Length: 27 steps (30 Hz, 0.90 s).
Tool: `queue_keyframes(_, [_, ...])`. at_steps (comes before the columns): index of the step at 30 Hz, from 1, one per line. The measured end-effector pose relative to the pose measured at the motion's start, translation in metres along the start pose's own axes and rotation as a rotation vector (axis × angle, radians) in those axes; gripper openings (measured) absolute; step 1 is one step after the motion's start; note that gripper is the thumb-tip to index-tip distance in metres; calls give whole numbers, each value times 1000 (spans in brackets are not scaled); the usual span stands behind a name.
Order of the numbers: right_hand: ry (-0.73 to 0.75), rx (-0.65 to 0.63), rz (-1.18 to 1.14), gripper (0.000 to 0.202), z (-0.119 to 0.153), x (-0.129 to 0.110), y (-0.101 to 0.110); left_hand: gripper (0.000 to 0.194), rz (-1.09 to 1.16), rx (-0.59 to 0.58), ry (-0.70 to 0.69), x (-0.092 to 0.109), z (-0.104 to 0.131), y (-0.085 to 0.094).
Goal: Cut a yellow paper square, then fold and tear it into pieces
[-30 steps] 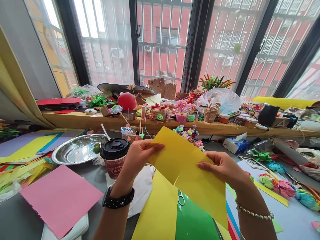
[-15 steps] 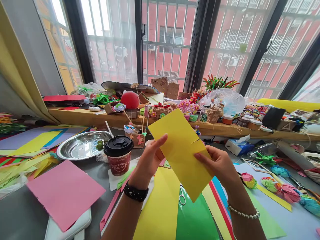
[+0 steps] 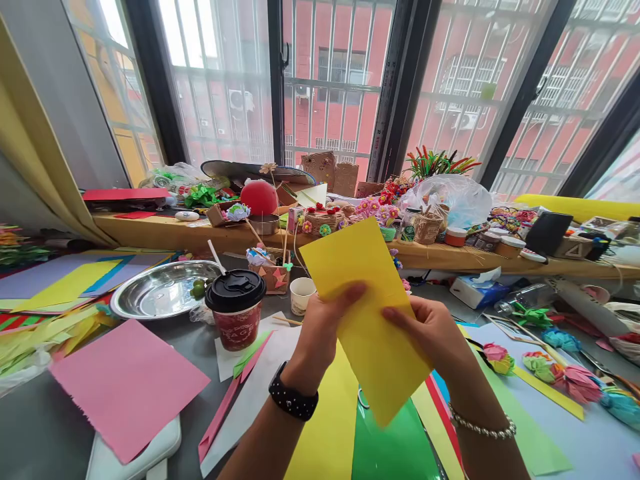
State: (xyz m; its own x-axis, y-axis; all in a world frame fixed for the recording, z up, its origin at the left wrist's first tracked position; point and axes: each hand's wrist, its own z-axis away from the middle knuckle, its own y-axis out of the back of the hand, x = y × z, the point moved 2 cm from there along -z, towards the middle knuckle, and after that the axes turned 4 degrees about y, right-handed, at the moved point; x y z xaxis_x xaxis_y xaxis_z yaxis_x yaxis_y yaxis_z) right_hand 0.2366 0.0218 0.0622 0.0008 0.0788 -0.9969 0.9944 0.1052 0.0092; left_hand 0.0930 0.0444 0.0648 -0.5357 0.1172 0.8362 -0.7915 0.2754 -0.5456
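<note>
A rectangular sheet of yellow paper point(image 3: 360, 260) is held tilted in the air above the table. My left hand point(image 3: 323, 333) grips its left side, thumb on the front face and fingers behind. On the right edge, my right hand point(image 3: 433, 330) pinches it the same way, its other fingers mostly hidden behind the sheet. Below lie another yellow sheet point(image 3: 325, 427) and a glossy green sheet point(image 3: 393, 440). White scissors point(image 3: 363, 398) show only in part under the held paper.
To the left stand a lidded coffee cup point(image 3: 235, 310), a steel plate point(image 3: 145, 293) and a pink sheet point(image 3: 130, 387). A small paper cup point(image 3: 302, 295) sits behind my left hand. Paper flowers point(image 3: 580, 383) lie at the right. Crafts crowd the windowsill point(image 3: 320, 245).
My left hand has moved right and down, its thumb now further in over the yellow paper. The paper cup has come into fuller view. The slit seen at the sheet's right edge no longer shows.
</note>
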Motion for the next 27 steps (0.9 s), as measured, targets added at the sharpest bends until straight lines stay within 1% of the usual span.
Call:
queue_keyframes(2, [-10,2,-23,25,0,0,-1,27,12,25,11,-1,0,0])
queue_keyframes(8, [-16,-8,-84,23,-1,3,-2,24,7,27,2,-3,-1,1])
queue_keyframes(13, [-5,-20,-83,23,0,0,-1,26,-55,-42,8,0,-2,3])
queue_keyframes(17, [107,-60,-107,15,0,-6,0,29,-130,-104,49,4,-2,7])
queue_keyframes(20, [167,19,-131,10,0,-7,0,29,-192,-141,93,5,-2,10])
queue_keyframes(25, [255,214,-188,8,-2,-2,2,27,-274,-179,167,7,-6,16])
queue_keyframes(27, [271,254,-205,8,-4,-2,4,24,-310,-179,178,9,-7,19])
